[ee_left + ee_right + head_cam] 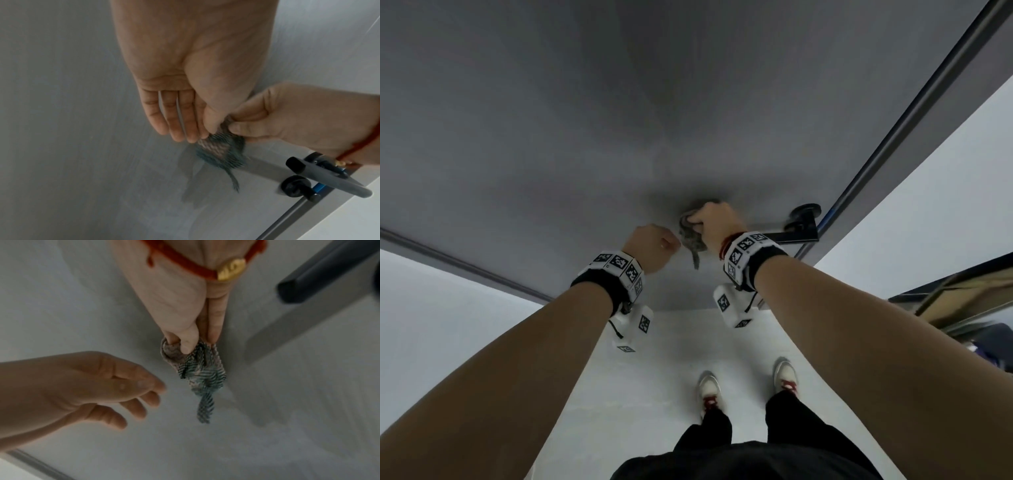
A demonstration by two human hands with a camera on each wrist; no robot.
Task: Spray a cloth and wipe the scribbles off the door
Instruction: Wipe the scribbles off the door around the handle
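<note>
Head view: cloth (pixel 690 236) seemingly in right hand (pixel 717 224).

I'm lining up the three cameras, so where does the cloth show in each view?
Head: the cloth sits just right of centre, bunched in the right hand against the door.
Left wrist: cloth is lower centre-right, below both hands' fingertips.
Right wrist: cloth hangs at centre from the fingers.
Shared landmark: the black door handle, to the cloth's right.

Both my arms reach forward; my right grip (pixel 717 222) is pinched closed, my left grip (pixel 654 245) hangs loose-fingered beside it.
</note>
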